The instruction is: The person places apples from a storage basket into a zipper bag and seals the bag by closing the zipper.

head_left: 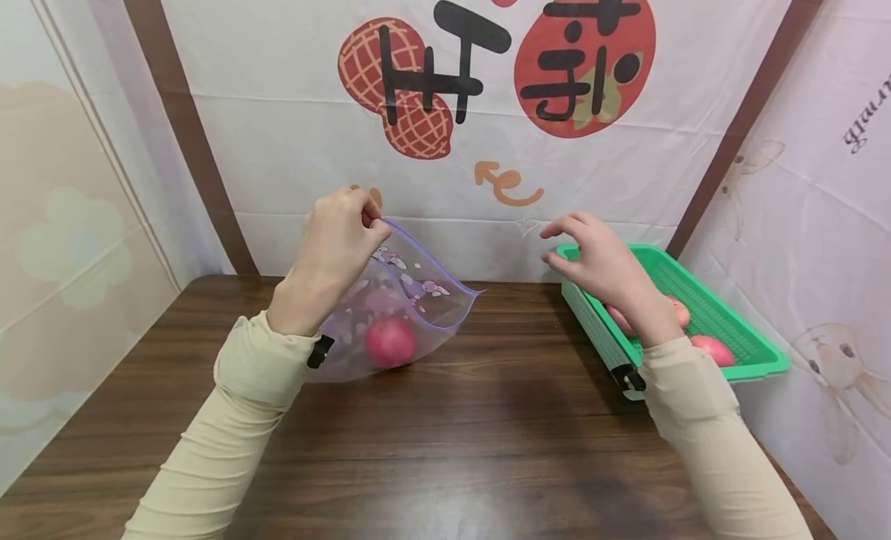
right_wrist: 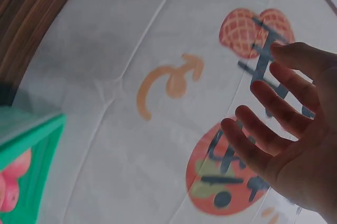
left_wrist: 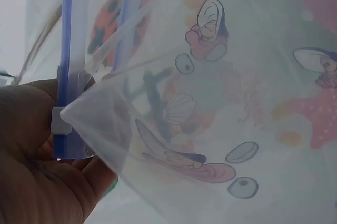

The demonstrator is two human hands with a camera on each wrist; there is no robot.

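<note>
My left hand (head_left: 339,234) pinches the top corner of a clear zip bag (head_left: 445,312) with a purple zip edge and printed shells. In the left wrist view its white slider (left_wrist: 61,120) sits by the fingers. A round pinkish-red fruit (head_left: 391,342) lies inside the bag, low down over the table; a paler pink shape behind it is blurred by the plastic. My right hand (head_left: 600,263) is held above the left rim of a green basket (head_left: 724,314), fingers apart and gently bent, holding nothing. More pinkish-red fruit (head_left: 713,350) lies in the basket, partly hidden by the right wrist.
The brown wooden table (head_left: 445,455) extends under both arms. A white printed cloth (head_left: 278,145) hangs behind it, with more cloth at both sides. The basket stands at the table's right, close to the side cloth (head_left: 814,254).
</note>
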